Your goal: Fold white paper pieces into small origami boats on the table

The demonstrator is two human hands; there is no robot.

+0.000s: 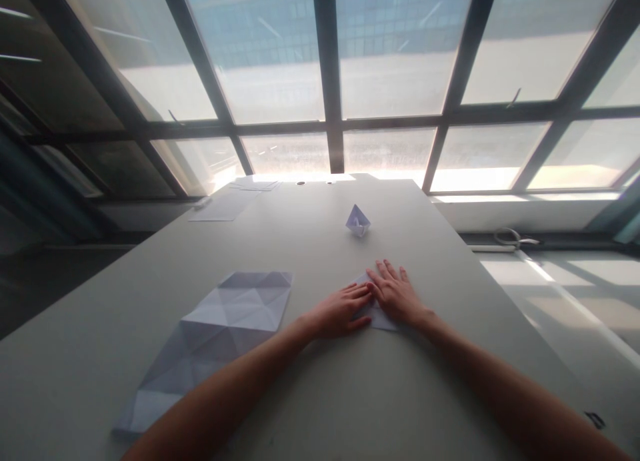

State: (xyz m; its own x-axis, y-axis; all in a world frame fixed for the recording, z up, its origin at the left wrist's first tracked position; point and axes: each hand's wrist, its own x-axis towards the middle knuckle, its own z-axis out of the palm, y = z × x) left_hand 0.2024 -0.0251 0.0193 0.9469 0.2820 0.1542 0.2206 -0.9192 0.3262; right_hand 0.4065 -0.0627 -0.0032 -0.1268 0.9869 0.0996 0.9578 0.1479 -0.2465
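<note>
From afar I'm seeing left hand and right hand lying flat, fingers extended, pressing folded paper beneath; uneven pressure could be skewing creases.

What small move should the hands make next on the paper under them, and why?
I'd probably slide the right hand outward along the paper, pressing lightly, while the left hand steadies it. Both hands lie flat over the paper, close together, with only parts of it showing, so a smoothing stroke seems to suit better than lifting.
</note>
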